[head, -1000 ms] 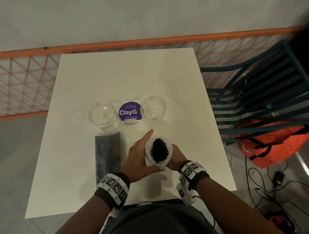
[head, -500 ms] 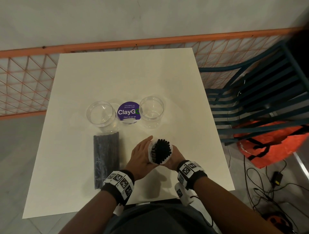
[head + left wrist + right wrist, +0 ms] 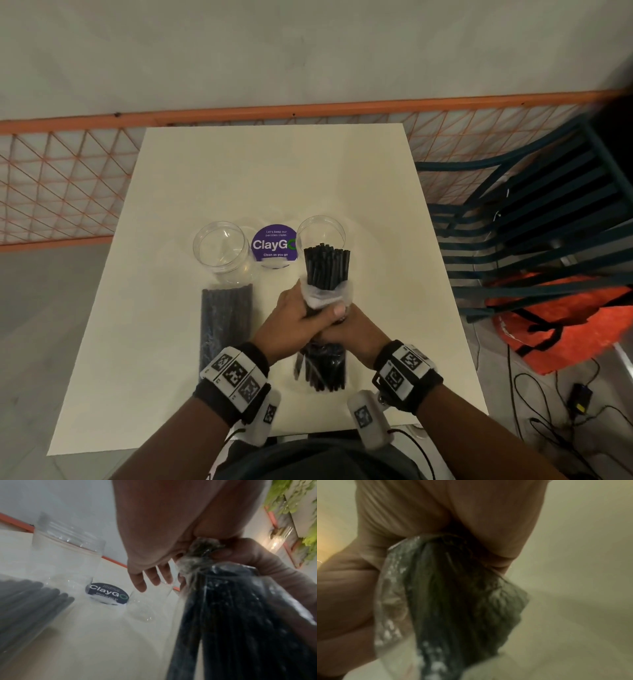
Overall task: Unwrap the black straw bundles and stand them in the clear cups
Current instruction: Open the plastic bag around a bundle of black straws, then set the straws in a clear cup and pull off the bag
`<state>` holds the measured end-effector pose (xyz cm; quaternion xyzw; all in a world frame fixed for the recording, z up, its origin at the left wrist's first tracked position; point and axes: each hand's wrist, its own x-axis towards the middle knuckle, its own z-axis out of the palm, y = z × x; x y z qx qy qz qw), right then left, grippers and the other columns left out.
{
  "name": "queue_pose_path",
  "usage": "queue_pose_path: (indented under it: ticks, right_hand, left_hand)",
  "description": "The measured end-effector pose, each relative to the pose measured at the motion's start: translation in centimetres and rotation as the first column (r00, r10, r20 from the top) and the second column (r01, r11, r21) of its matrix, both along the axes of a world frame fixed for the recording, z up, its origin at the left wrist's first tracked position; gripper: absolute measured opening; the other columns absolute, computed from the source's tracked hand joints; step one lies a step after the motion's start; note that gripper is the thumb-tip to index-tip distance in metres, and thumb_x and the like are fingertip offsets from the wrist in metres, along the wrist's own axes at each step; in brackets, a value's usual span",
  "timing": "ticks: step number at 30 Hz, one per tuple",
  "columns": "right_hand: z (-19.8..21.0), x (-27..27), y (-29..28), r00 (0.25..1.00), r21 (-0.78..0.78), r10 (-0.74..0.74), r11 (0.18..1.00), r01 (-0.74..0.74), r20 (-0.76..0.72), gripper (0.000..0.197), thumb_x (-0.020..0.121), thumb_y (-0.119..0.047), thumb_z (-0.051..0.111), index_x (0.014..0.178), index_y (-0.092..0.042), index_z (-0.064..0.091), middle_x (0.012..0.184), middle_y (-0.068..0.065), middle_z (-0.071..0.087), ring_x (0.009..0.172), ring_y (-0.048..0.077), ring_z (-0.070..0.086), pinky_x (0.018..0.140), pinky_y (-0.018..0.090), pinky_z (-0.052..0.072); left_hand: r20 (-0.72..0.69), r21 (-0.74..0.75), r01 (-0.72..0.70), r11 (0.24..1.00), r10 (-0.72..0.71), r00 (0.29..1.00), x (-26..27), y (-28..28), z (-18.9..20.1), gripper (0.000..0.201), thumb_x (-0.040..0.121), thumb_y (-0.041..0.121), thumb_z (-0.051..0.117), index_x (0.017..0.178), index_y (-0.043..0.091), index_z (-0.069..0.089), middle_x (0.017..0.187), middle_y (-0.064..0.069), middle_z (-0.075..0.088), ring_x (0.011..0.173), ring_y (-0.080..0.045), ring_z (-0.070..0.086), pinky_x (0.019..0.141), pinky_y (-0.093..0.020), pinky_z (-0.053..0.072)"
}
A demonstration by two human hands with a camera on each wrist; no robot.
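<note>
— How is the bundle of black straws point(image 3: 327, 270) held?

— It is gripped at its middle by both hands: the left hand point(image 3: 294, 322) is wrapped round it with the thumb laid across, and the right hand point(image 3: 354, 327) is closed on it from the other side. The clear plastic wrap point(image 3: 325, 294) is bunched just above the fingers, and the upper straw ends are bared.

— And the rest?

— A second wrapped bundle point(image 3: 224, 329) is laid flat on the white table point(image 3: 274, 178), left of the hands. Two clear cups point(image 3: 221, 248) point(image 3: 320, 229) are stood beyond, with a purple ClayGo sticker point(image 3: 274, 245) seen between them.
</note>
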<state>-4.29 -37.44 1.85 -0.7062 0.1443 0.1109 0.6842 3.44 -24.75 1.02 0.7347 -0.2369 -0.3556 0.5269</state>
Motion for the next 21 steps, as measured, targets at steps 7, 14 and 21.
queue_pose_path:
  ticks: [7,14,21]
  right_hand:
    - [2.3,0.5,0.8,0.979,0.135,-0.101,0.988,0.077,0.179,0.036,0.08,0.014,0.065,0.109,-0.008,0.066,0.104,0.013,0.071,0.103,0.025,0.067,0.091,0.04,0.055]
    - [2.9,0.4,0.8,0.996,0.438,-0.086,0.895,0.08,-0.007,0.028,0.075,0.004,0.059,0.102,0.002,0.064,0.092,0.021,0.063,0.088,0.032,0.062,0.084,0.046,0.049]
    - [4.0,0.6,-2.0,0.931,0.642,-0.033,0.715,0.276,-0.364,0.015,0.077,-0.013,0.061,0.091,-0.008,0.059,0.075,0.006,0.06,0.065,0.019,0.061,0.069,0.033,0.051]
  left_hand:
    - [0.215,0.238,0.051,0.97,-0.103,0.971,0.3,-0.5,3.7,0.081,0.074,0.083,0.04,0.135,0.03,0.049,0.129,0.002,0.055,0.124,-0.013,0.046,0.108,-0.034,0.034]
    - [0.111,0.127,0.116,0.985,-0.13,0.985,0.9,0.2,4.2,0.054,0.09,0.076,0.032,0.132,0.045,0.046,0.129,0.018,0.06,0.118,0.002,0.058,0.098,-0.019,0.047]
    - [0.911,0.273,0.092,0.958,-0.288,0.296,2.9,3.7,3.9,0.094,0.068,0.035,0.066,0.153,0.028,0.028,0.159,-0.016,0.032,0.141,-0.033,0.04,0.11,-0.057,0.037]
